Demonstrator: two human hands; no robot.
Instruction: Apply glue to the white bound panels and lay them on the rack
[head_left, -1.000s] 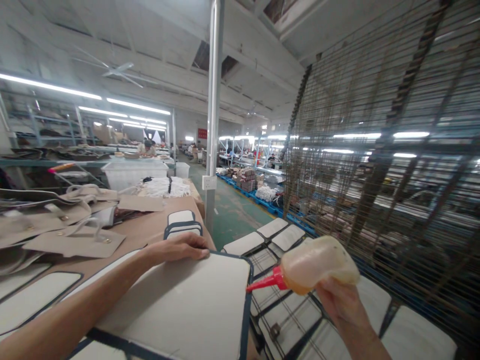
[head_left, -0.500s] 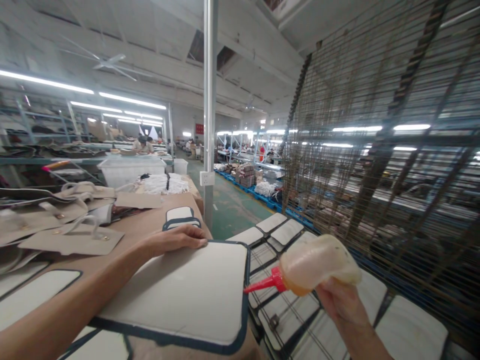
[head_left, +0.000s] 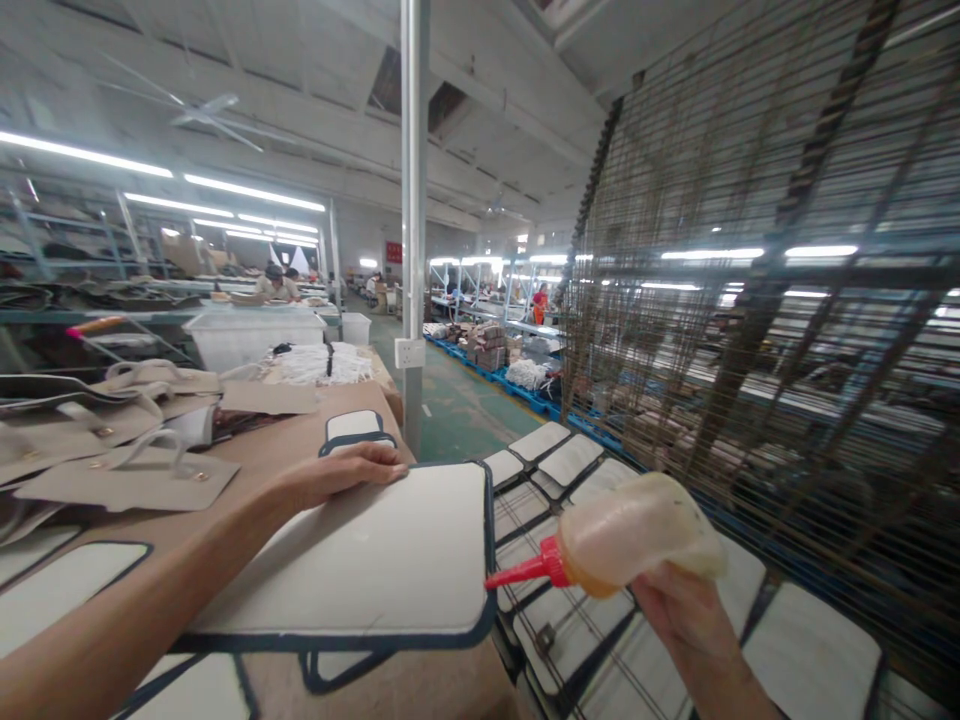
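Observation:
A white, flat panel with rounded corners and a dark blue border (head_left: 375,560) is raised over the table. My left hand (head_left: 364,470) grips its far edge, fingers closed over the rim. In my right hand (head_left: 679,600) is a translucent squeeze bottle (head_left: 637,530) with amber liquid in it, lying nearly level. Its red nozzle (head_left: 529,571) points left, and the tip meets the panel's right border near the close corner. Whether liquid is coming out cannot be seen. Beneath the panel, part of another blue-edged piece (head_left: 341,665) shows on the table.
Beige pieces with handles (head_left: 135,475) lie on the brown-covered table (head_left: 292,430) at left. Right of it, a wire rack (head_left: 577,610) carries several white panels; more wire racks (head_left: 675,250) stand upright behind. A metal post (head_left: 414,200) rises beyond the table. People work far off.
The panel's near edge has come up, uncovering a blue-edged piece below. Along the right border, the nozzle tip now sits closer to the near corner. The view has shifted slightly.

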